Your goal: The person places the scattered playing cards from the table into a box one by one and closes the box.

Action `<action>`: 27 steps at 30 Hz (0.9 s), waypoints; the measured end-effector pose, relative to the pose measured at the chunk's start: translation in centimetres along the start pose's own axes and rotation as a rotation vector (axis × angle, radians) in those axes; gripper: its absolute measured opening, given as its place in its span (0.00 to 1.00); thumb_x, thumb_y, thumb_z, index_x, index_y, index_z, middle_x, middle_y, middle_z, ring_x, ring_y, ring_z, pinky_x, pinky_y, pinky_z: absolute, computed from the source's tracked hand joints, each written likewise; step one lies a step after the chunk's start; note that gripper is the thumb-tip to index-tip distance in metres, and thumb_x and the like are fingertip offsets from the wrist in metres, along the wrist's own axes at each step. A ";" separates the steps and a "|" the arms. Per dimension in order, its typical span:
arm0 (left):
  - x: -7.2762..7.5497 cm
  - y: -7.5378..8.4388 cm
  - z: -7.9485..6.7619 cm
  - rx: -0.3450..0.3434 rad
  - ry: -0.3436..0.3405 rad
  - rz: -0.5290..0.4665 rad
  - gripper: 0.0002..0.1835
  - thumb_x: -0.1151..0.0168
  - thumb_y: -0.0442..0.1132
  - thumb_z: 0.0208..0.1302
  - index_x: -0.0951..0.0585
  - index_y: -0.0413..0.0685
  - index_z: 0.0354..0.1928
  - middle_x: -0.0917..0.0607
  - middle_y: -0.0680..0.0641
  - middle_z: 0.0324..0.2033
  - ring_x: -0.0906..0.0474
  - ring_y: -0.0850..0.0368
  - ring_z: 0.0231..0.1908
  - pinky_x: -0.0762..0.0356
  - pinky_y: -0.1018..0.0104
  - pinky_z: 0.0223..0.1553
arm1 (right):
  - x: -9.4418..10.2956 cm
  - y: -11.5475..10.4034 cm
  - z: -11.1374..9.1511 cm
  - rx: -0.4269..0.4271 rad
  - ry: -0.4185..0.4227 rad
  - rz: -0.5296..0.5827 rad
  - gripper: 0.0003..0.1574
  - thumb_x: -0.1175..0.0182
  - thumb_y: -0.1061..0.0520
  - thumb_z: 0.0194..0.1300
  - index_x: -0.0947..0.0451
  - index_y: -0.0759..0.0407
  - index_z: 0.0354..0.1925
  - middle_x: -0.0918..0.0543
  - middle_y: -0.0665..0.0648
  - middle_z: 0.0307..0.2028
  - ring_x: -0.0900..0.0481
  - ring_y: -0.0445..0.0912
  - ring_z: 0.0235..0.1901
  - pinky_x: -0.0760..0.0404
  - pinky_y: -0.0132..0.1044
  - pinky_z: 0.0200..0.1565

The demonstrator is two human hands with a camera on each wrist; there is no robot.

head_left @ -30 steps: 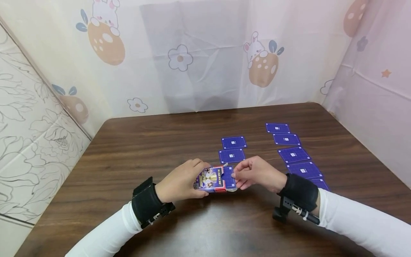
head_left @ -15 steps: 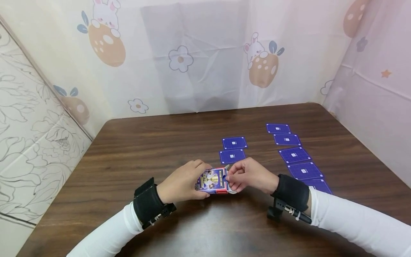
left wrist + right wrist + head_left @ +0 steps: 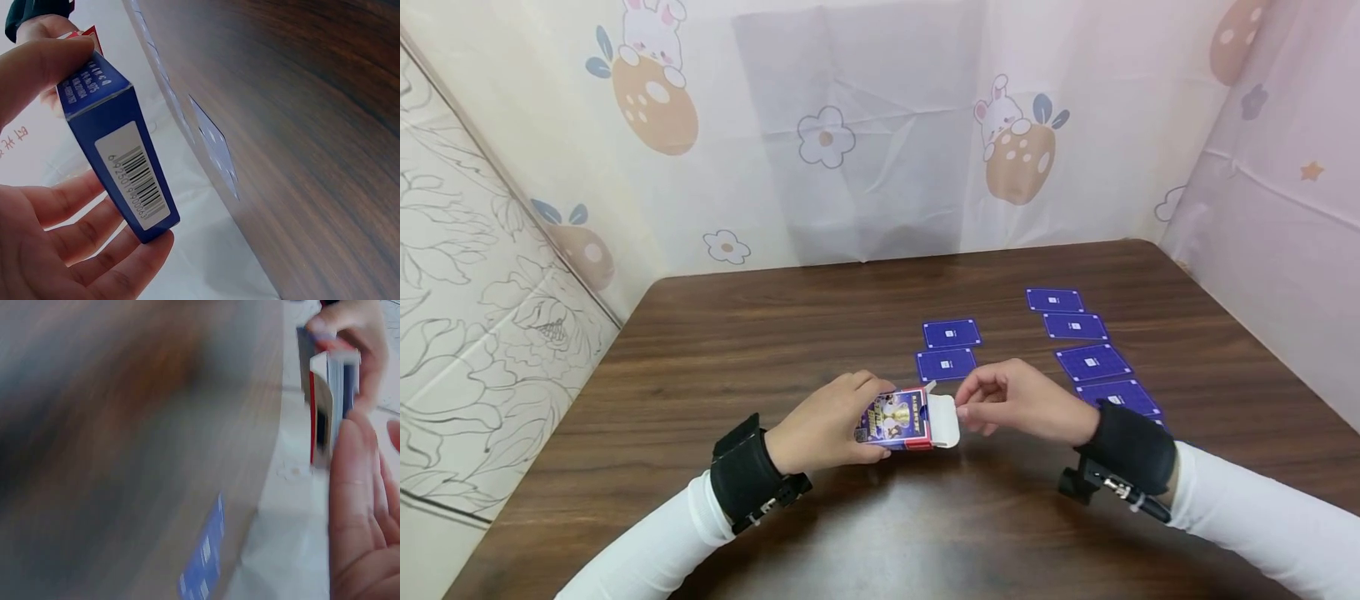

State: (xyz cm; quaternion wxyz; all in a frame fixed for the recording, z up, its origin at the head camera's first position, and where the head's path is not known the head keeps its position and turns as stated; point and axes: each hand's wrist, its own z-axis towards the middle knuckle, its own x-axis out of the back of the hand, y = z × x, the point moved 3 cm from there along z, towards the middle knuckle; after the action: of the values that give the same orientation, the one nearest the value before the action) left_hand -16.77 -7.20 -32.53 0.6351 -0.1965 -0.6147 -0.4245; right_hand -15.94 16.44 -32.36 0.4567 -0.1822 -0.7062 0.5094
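Note:
My left hand holds a blue and red card box with a gold trophy printed on it, thumb on one edge and fingers on the other. In the left wrist view, the box's barcode end faces the camera. A white end flap sticks out of the box's right end. Right beside that flap is my right hand, fingers bent in the head view. In the right wrist view its thumb and fingers stand apart near the box's mouth, with no card visible between them.
Two blue cards lie face down behind the box. Several more blue cards form a column on the right, the nearest partly hidden by my right wrist. All rest on a brown wooden table, with a patterned curtain behind it.
The blue card that stuck out of the box a second ago has gone inside. My right hand pressed left, then drew back right, and the white flap now shows. The left hand stays nearly still.

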 end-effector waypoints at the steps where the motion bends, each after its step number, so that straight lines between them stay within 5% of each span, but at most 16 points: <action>1: 0.0 0.0 0.0 -0.001 0.002 0.003 0.37 0.31 0.54 0.44 0.31 0.45 0.55 0.27 0.51 0.45 0.33 0.60 0.42 0.32 0.66 0.43 | 0.4 0.1 -0.4 0.034 0.007 -0.076 0.10 0.40 0.54 0.59 0.25 0.58 0.37 0.20 0.53 0.29 0.22 0.47 0.29 0.22 0.43 0.33; 6: -0.1 -0.2 0.1 -0.018 0.006 0.002 0.36 0.31 0.54 0.44 0.31 0.45 0.54 0.27 0.51 0.44 0.33 0.60 0.41 0.32 0.66 0.43 | 2.4 1.0 -2.9 0.180 0.034 -0.376 0.11 0.40 0.49 0.59 0.25 0.52 0.38 0.21 0.44 0.32 0.24 0.38 0.32 0.23 0.37 0.34; 11: -0.1 -0.4 0.2 -0.008 -0.001 0.001 0.37 0.31 0.54 0.44 0.31 0.45 0.55 0.27 0.51 0.44 0.33 0.61 0.42 0.32 0.66 0.43 | 4.3 2.4 -5.2 0.206 -0.026 -0.553 0.15 0.40 0.47 0.58 0.25 0.53 0.41 0.22 0.45 0.36 0.24 0.39 0.36 0.23 0.39 0.36; 17: -0.2 -0.6 0.2 0.011 -0.010 -0.013 0.36 0.31 0.53 0.44 0.31 0.46 0.55 0.27 0.52 0.44 0.33 0.61 0.41 0.32 0.66 0.43 | 6.4 5.0 -7.7 0.144 -0.095 -0.709 0.24 0.37 0.41 0.53 0.28 0.51 0.44 0.25 0.44 0.40 0.29 0.42 0.40 0.25 0.38 0.38; 27: -0.3 -0.8 0.2 0.009 -0.008 -0.011 0.36 0.32 0.54 0.45 0.31 0.46 0.55 0.27 0.52 0.44 0.33 0.61 0.42 0.33 0.65 0.45 | 9.2 8.1 -10.6 -0.120 -0.078 -0.785 0.33 0.29 0.43 0.39 0.28 0.56 0.41 0.25 0.53 0.41 0.29 0.51 0.42 0.27 0.49 0.40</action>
State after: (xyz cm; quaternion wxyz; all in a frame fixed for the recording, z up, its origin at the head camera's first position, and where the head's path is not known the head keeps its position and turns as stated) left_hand -17.51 -7.40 -33.01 0.6312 -0.1918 -0.6201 -0.4246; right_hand -13.61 32.31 -34.64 0.5782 0.0947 -0.7674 0.2604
